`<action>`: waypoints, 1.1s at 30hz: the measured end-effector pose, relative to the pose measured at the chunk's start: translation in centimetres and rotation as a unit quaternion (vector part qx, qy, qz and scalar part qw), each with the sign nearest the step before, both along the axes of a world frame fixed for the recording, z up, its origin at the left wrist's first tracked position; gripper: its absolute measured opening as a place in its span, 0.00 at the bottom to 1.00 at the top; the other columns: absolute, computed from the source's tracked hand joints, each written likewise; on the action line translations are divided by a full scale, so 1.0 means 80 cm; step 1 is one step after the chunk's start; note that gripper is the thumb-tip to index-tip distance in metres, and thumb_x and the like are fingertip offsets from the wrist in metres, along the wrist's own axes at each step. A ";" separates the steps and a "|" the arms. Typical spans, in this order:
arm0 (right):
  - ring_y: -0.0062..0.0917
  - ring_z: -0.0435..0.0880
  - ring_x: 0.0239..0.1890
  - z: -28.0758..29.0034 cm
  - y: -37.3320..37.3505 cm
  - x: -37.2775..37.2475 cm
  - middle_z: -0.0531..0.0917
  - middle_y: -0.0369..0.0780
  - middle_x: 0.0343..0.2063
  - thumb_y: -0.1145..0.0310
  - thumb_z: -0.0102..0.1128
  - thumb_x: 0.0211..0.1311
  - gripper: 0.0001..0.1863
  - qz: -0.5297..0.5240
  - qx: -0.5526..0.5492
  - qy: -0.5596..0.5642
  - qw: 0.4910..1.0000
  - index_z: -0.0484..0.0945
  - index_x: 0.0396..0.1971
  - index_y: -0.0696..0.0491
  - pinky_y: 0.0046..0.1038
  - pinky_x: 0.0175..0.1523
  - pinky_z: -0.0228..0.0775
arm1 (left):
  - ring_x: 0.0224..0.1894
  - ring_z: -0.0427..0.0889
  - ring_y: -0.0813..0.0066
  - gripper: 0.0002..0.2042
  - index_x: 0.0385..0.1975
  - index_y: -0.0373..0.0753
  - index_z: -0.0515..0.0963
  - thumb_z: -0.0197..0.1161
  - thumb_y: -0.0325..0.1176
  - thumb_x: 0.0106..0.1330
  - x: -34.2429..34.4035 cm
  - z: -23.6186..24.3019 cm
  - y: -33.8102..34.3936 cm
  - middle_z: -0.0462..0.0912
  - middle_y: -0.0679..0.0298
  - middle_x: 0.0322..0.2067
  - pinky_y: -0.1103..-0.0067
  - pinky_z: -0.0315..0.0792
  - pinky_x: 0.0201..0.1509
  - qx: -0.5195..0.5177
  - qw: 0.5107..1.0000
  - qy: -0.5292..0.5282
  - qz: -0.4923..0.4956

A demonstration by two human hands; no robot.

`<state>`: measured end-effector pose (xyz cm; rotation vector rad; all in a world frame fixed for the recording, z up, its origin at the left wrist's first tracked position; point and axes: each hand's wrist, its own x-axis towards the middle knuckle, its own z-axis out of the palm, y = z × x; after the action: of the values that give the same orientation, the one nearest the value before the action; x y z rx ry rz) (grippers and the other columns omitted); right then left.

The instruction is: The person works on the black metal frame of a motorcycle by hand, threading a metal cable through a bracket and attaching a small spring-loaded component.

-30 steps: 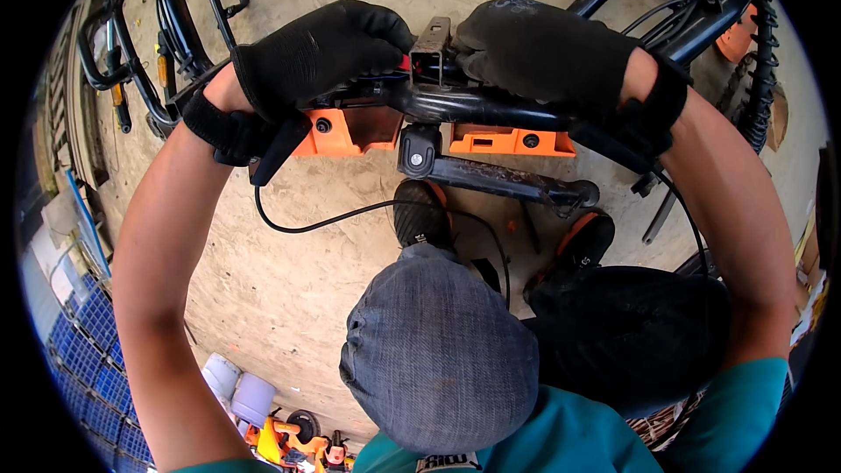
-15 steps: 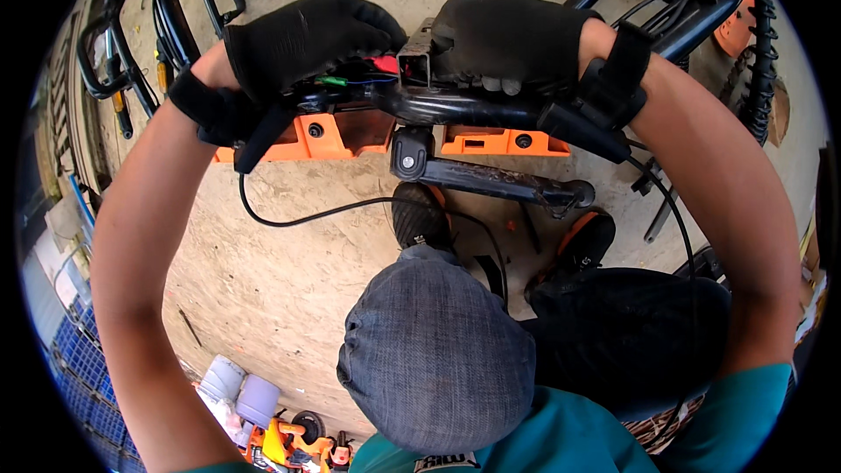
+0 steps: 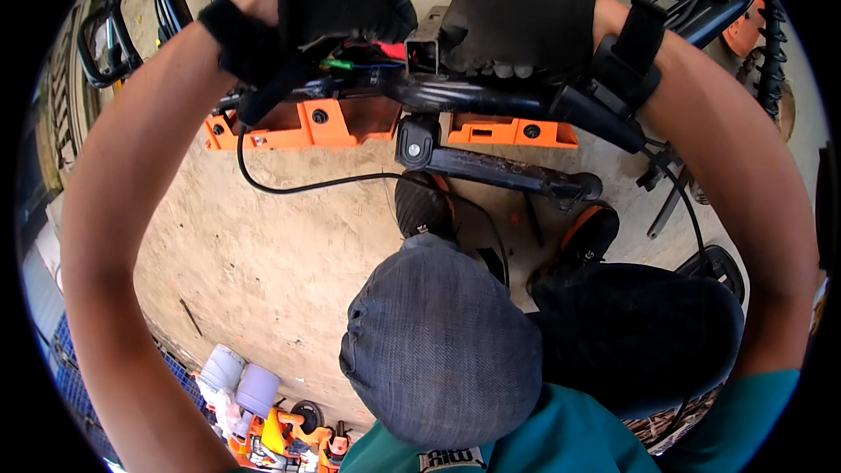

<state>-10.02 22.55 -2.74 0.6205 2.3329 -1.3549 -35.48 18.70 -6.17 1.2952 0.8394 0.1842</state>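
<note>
Both my hands wear black gloves and reach over a black tubular frame [image 3: 473, 98]. My left hand [image 3: 346, 7] is bent over the frame's left part, fingers curled downward, above a red piece [image 3: 391, 51], a green connector [image 3: 336, 64] and a blue wire. What its fingertips hold is hidden. My right hand [image 3: 526, 31] is closed, with curled fingertips showing at its lower edge, right beside a square metal tube [image 3: 424, 51] on the frame. Its grip is hidden by the glove. Below the frame hang orange plastic panels [image 3: 350, 123] and a black pivoting arm [image 3: 499, 171].
A black cable [image 3: 307, 186] loops from a black device at my left wrist across to the right. Black tubing with a coil spring [image 3: 773, 61] stands far right. At the lower left are purple-grey containers [image 3: 257, 388] and an orange wheeled object [image 3: 293, 434]. My shoes [image 3: 589, 232] are below the frame.
My left hand has moved away from me and slightly right, its forearm swinging outward and showing more of the wiring. My right hand stays beside the square tube. The view has shifted slightly.
</note>
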 end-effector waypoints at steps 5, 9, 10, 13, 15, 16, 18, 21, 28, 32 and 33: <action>0.15 0.78 0.18 0.014 -0.002 0.030 0.81 0.34 0.21 0.64 0.53 0.65 0.13 -0.058 0.014 -0.103 0.993 0.78 0.43 0.55 0.17 0.19 0.67 | 0.44 0.80 0.75 0.15 0.51 0.31 0.72 0.53 0.30 0.67 0.030 0.028 0.028 0.81 0.59 0.43 0.81 0.74 0.49 0.046 0.990 0.039 -0.125; 0.44 0.80 0.40 0.024 -0.010 -0.033 0.82 0.54 0.36 0.66 0.50 0.54 0.16 0.069 0.038 -0.040 0.996 0.80 0.34 0.63 0.37 0.45 0.70 | 0.38 0.79 0.79 0.14 0.46 0.30 0.74 0.58 0.26 0.60 0.025 0.066 0.008 0.82 0.61 0.36 0.81 0.73 0.43 -0.032 0.972 0.175 -0.153; 0.46 0.80 0.42 0.023 -0.015 -0.039 0.81 0.55 0.37 0.66 0.50 0.53 0.17 0.054 0.037 -0.037 0.997 0.80 0.34 0.63 0.38 0.46 0.70 | 0.36 0.79 0.80 0.13 0.44 0.30 0.75 0.58 0.25 0.60 0.018 0.065 0.000 0.82 0.62 0.34 0.82 0.73 0.41 -0.042 0.977 0.165 -0.127; 0.45 0.81 0.41 0.042 -0.014 -0.002 0.82 0.54 0.37 0.67 0.49 0.54 0.16 -0.018 0.082 -0.074 0.994 0.81 0.34 0.62 0.37 0.47 0.71 | 0.33 0.77 0.80 0.10 0.40 0.30 0.76 0.59 0.24 0.58 0.051 0.049 0.030 0.81 0.64 0.30 0.82 0.72 0.37 -0.019 0.985 0.094 -0.141; 0.45 0.81 0.38 0.030 -0.017 -0.007 0.81 0.55 0.35 0.66 0.49 0.54 0.16 -0.009 0.095 -0.053 0.994 0.81 0.33 0.62 0.37 0.45 0.71 | 0.33 0.77 0.81 0.10 0.40 0.31 0.76 0.59 0.24 0.58 0.049 0.045 0.033 0.81 0.63 0.30 0.83 0.72 0.37 -0.040 0.981 0.098 -0.161; 0.45 0.81 0.37 0.026 -0.019 -0.014 0.81 0.55 0.34 0.66 0.49 0.54 0.15 0.000 0.100 -0.036 0.994 0.81 0.32 0.62 0.37 0.44 0.70 | 0.32 0.77 0.81 0.10 0.39 0.31 0.76 0.60 0.24 0.58 0.042 0.048 0.028 0.81 0.63 0.29 0.83 0.72 0.36 -0.105 0.985 0.078 -0.116; 0.45 0.80 0.34 0.032 -0.002 -0.018 0.81 0.55 0.32 0.66 0.50 0.54 0.15 0.072 0.029 -0.036 0.996 0.81 0.30 0.62 0.38 0.40 0.70 | 0.32 0.77 0.81 0.10 0.38 0.31 0.76 0.61 0.25 0.57 0.032 0.054 0.017 0.80 0.64 0.28 0.82 0.72 0.35 -0.227 0.973 0.034 -0.023; 0.45 0.79 0.30 0.034 0.006 -0.013 0.80 0.55 0.29 0.66 0.51 0.53 0.14 0.123 -0.007 0.013 0.992 0.80 0.28 0.62 0.39 0.36 0.68 | 0.31 0.77 0.80 0.10 0.37 0.31 0.76 0.62 0.25 0.55 0.038 0.065 0.022 0.80 0.64 0.27 0.81 0.72 0.33 -0.115 0.976 0.091 -0.160; 0.45 0.80 0.30 0.001 0.000 0.000 0.80 0.55 0.29 0.67 0.52 0.53 0.13 0.110 0.059 0.073 0.989 0.80 0.28 0.63 0.38 0.36 0.69 | 0.29 0.78 0.80 0.07 0.32 0.32 0.77 0.60 0.25 0.53 0.045 0.063 0.038 0.81 0.63 0.26 0.81 0.72 0.33 0.223 0.918 0.057 -0.322; 0.45 0.82 0.36 0.035 -0.019 -0.020 0.81 0.57 0.32 0.67 0.52 0.54 0.15 -0.023 0.037 -0.045 0.998 0.80 0.32 0.65 0.37 0.41 0.71 | 0.28 0.76 0.81 0.05 0.32 0.33 0.78 0.58 0.26 0.57 0.037 0.072 0.008 0.80 0.66 0.25 0.81 0.71 0.33 0.022 0.985 0.141 -0.101; 0.45 0.83 0.37 0.042 -0.023 -0.030 0.81 0.57 0.32 0.67 0.52 0.54 0.16 -0.031 0.035 -0.062 0.997 0.80 0.33 0.66 0.37 0.41 0.72 | 0.29 0.76 0.81 0.05 0.32 0.34 0.78 0.58 0.26 0.58 0.036 0.078 0.001 0.79 0.67 0.25 0.81 0.71 0.33 -0.148 0.971 0.187 -0.009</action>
<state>-12.46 20.70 0.59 0.7808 2.2855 -1.2281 -32.63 18.75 0.06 1.0670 1.1272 -0.2019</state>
